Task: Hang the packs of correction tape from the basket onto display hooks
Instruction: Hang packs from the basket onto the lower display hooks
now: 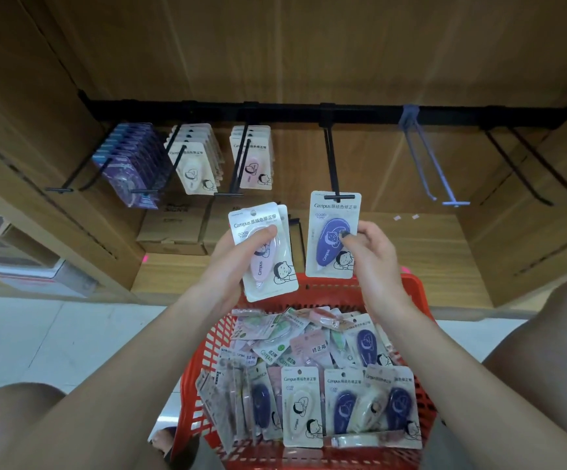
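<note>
Basket (309, 290): many packs left, at the knees.
Left hand (238, 256): fingers grasping pink packs (265, 252), held in reserve.
Right hand (370, 252): fingers pinching blue pack (333, 235), its slot at the hook (334, 184) tip.
Next: likely slide it back along the hook, then release.

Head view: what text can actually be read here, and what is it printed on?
"Campus": header and body of the purple pack in the right hand.
"GOOD TIME": same pack.
"Campus": pink pack in the left hand, and packs in the red basket.
Chinese characters, carton print: too blurred to read.
</note>
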A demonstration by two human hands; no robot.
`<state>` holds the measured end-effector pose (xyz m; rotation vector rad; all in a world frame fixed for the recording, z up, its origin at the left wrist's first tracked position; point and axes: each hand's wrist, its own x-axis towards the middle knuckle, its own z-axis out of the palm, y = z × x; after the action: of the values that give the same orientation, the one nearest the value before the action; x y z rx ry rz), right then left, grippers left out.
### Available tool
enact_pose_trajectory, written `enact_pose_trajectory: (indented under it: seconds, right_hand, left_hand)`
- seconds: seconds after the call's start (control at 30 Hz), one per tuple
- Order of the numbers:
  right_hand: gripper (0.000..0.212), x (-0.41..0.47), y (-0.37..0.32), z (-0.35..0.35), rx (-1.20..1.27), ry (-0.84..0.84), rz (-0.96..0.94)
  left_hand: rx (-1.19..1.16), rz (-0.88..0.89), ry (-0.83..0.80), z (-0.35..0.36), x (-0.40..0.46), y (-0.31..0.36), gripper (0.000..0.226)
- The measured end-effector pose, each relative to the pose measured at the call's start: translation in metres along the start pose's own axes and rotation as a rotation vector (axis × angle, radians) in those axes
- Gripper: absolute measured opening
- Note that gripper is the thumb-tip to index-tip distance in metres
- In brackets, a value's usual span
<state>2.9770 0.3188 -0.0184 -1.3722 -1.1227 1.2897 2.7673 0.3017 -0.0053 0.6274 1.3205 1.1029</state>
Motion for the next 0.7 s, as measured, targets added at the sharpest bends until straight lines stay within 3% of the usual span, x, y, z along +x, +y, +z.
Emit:
enact_pose_trajectory:
  seconds: [0.2, 0.7]
  right_hand:
    - [0.016, -0.001, 0.005, 0.013, -0.029, 0.114, -0.116]
    - [0.006, 0.022, 0.006, 0.019, -0.021, 0.208, -0.02]
  left_hand:
    - [-0.003, -0.013, 0.0, -0.004, 0.003, 0.001, 0.033]
    - [0.026, -0.012, -0.007, 0.004, 0.017, 0.003, 0.033]
